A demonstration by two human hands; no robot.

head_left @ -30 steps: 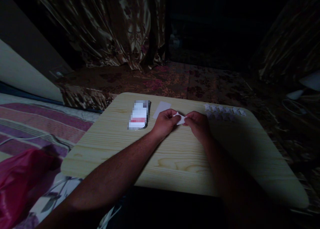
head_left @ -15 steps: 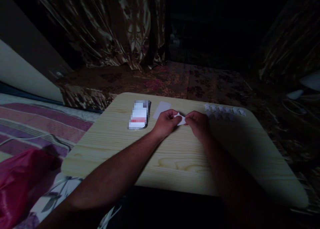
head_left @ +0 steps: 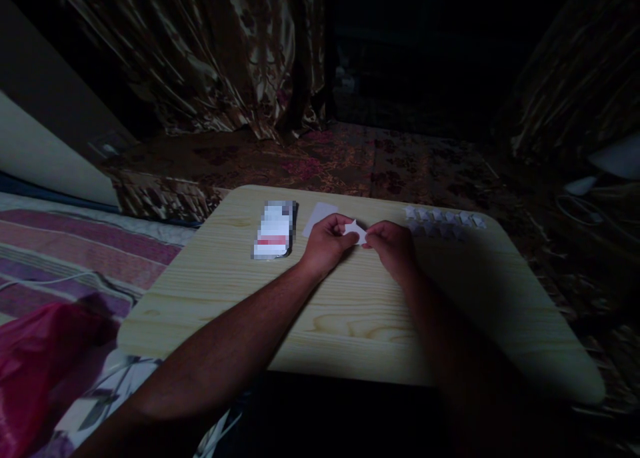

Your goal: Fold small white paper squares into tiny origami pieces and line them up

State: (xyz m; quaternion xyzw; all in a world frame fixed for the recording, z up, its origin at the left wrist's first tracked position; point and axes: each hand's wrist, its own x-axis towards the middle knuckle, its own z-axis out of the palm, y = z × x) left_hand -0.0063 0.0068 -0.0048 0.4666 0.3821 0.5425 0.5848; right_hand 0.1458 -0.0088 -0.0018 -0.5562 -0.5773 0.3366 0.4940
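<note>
Both my hands meet over the far middle of a light wooden table (head_left: 350, 311). My left hand (head_left: 326, 243) and my right hand (head_left: 393, 248) are closed in a pinch on a small folded white paper piece (head_left: 355, 231), held between them just above the tabletop. A flat white paper slip (head_left: 316, 216) lies right behind my left hand. A row of several small folded white paper pieces (head_left: 444, 220) lies to the right of my right hand.
A blurred-out stack of cards or a phone (head_left: 273, 229) lies left of my hands. Patterned curtains (head_left: 210, 51) hang behind the table over a dark floral carpet (head_left: 325, 161). A striped bedsheet (head_left: 65, 245) and pink cloth (head_left: 35, 365) lie at the left.
The paper piece has been turned and lifted slightly between my fingers. The camera view shifted a little to the right; my hands stay in the same spot.
</note>
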